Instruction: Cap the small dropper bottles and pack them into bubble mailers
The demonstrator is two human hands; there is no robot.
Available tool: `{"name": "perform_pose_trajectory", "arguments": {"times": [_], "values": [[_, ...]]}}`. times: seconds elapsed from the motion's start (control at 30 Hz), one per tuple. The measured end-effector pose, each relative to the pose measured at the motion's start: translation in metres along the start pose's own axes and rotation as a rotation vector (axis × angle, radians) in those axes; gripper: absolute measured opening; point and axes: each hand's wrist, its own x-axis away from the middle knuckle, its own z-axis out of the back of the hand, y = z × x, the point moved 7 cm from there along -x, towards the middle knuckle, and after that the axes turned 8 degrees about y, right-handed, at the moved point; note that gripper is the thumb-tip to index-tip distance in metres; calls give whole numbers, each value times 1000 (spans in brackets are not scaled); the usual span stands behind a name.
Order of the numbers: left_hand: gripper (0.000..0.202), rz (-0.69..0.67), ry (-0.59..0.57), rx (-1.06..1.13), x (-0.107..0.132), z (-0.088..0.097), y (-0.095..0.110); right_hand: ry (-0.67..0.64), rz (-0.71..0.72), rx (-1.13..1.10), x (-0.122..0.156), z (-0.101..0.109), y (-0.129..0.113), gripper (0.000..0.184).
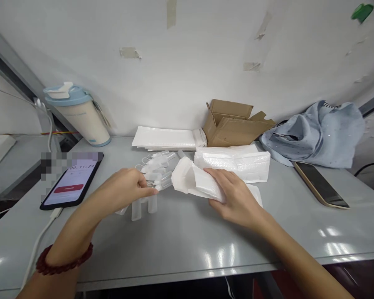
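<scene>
My left hand (pixel 124 189) pinches a small clear plastic bottle (pixel 162 181) by its end, its tip at the mouth of a white padded pouch (pixel 195 181). My right hand (pixel 233 195) grips that pouch, holding it open and tilted toward the left. Several more clear bottles (pixel 157 162) lie in a loose heap just behind and under my left hand, some standing near my fingers (pixel 143 207). A red bead bracelet (pixel 62 259) circles my left wrist.
On the grey table (pixel 187 241): a stack of padded pouches (pixel 237 162), flat white bags (pixel 168 138), an open cardboard box (pixel 233 123), a phone showing a timer (pixel 73 179) with cable, another phone (pixel 321 184), blue cloth (pixel 321 133), a large tumbler (pixel 79 114).
</scene>
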Motion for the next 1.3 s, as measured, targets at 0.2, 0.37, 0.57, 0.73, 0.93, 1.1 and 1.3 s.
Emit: {"name": "perform_pose_trajectory", "arguments": {"times": [0.2, 0.37, 0.57, 0.73, 0.93, 1.1, 1.3], "values": [[34, -106, -23, -280, 9, -25, 22, -45, -18, 10, 1, -6, -1, 62], [37, -109, -53, -216, 11, -29, 18, -55, -15, 7, 2, -7, -1, 62], [19, -12, 55, -34, 5, -2, 2, -64, -1, 1, 2, -9, -2, 62], [25, 18, 221, 30, 8, 16, 4, -84, 6, 2, 1, -12, -6, 63], [37, 0, 115, 75, 10, 8, 5, -91, 18, 12, 2, -15, -8, 63], [39, -115, -363, 376, 19, -18, 16, -95, 15, 2, 3, -15, -9, 63], [38, -8, -337, 841, 8, -15, 17, -74, -3, -20, 1, -10, -7, 63]]}}
